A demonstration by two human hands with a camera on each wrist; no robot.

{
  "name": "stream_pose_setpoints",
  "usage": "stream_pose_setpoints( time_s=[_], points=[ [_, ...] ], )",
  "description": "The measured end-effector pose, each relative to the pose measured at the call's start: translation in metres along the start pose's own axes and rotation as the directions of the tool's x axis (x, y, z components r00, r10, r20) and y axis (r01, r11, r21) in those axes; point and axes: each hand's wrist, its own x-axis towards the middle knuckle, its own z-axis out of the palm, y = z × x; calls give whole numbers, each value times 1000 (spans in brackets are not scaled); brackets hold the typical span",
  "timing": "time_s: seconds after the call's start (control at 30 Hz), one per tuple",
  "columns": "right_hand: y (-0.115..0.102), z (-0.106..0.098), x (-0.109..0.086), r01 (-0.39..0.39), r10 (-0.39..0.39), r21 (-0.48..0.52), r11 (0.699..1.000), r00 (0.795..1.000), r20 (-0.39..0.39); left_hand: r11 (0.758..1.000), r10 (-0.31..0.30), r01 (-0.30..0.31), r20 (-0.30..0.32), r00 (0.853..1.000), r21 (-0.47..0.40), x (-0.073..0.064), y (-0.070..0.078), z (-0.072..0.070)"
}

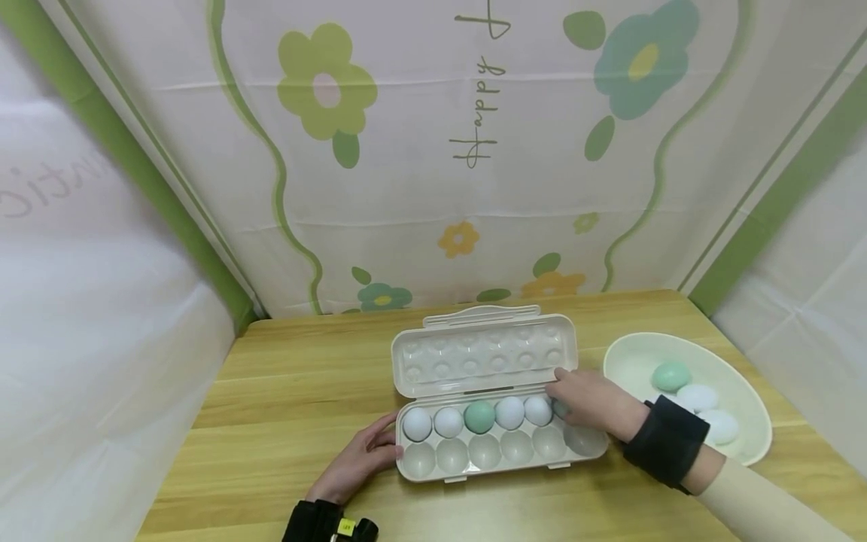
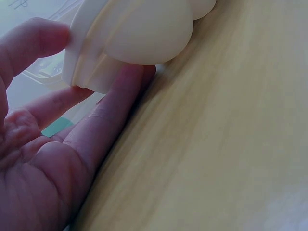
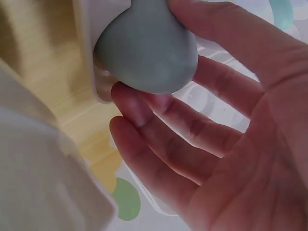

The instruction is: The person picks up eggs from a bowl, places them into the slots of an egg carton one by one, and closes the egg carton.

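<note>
Right fingers around egg, free cups along box edge

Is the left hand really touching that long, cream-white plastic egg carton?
Touching. The left wrist view shows the left hand with its thumb against the rim of the egg carton and fingers against its underside.

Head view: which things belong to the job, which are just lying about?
Job:
White plastic egg box, lid open, held by left hand
Pale-green egg in the grip of right hand
White and green eggs in the back row
Cream oval bowl with more eggs

Just there:
Yellowish wood-grain tabletop
White flower-printed cloth
Black wristbands
</note>
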Motion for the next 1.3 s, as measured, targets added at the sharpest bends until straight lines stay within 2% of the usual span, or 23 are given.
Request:
stream_pose_setpoints(
  time_s=[0.13, 0.27, 0.5, 0.67, 0.8, 0.9, 1.0, 1.2, 1.3],
  points=[
    [0, -8, -5, 8, -9, -4, 1000, 1000, -11, 1000, -3, 3, 1, 1000, 11, 0, 1, 1],
    [2, -27, -13, -10, 10, 18, 1000, 1000, -19, 1000, -8, 8, -2, 1000, 17, 0, 2, 1],
    [18, -56, -34, -49, 48, -13, 999, 998, -50, 1000, -13, 14, -9, 1000, 27, 0, 3, 0],
    [34, -60, -48, -76, 74, -39, 996, 997, -35, 999, -20, 20, -8, 1000, 27, 0, 4, 1],
    [45, -52, -55, -104, 103, 15, 994, 994, 44, 999, -26, 26, -11, 1000, 23, 0, 4, 2],
    [49, -45, -58, -165, 149, 105, 981, 979, 139, 999, -30, 30, -13, 999, 17, -1, 3, 1],
    [52, -38, -62, -244, 209, 159, 957, 955, 213, 999, -28, 28, -11, 1000, 15, -1, 2, 1],
    [56, -27, -64, -353, 294, 138, 925, 898, 326, 1000, -23, 23, -9, 1000, 10, -1, 2, 1],
    [58, -23, -63, -361, 293, 143, 921, 888, 355, 1000, -19, 19, -12, 1000, 14, 0, 2, 1]
  ],
)
